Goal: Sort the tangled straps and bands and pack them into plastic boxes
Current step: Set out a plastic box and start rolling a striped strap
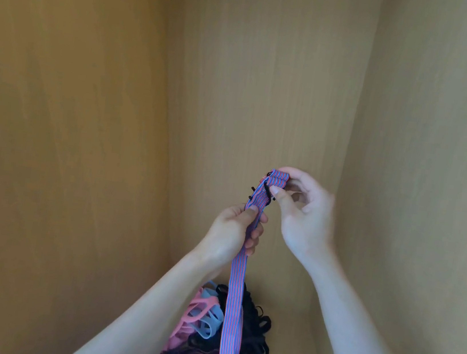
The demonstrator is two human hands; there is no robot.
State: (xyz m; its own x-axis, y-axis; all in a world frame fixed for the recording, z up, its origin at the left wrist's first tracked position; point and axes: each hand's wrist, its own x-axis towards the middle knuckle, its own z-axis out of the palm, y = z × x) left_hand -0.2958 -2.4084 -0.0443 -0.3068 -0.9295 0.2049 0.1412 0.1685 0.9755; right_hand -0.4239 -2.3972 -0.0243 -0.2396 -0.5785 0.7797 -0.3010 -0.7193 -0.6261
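The long flat elastic strap with blue and red lengthwise stripes (235, 297) hangs straight from the raised hands to a tangled heap of black, pink and pale blue bands (256, 324) on the floor of a light wooden cupboard (270, 77). The right hand (302, 213) pinches its folded top end, and the left hand (233, 234) has its fingers (257, 234) curled round the strap just below. To fold it well, I judge, each new fold should match the first in length, with the left hand feeding slack so the tail lifts free without dragging other bands; no brand, label or writing is legible.
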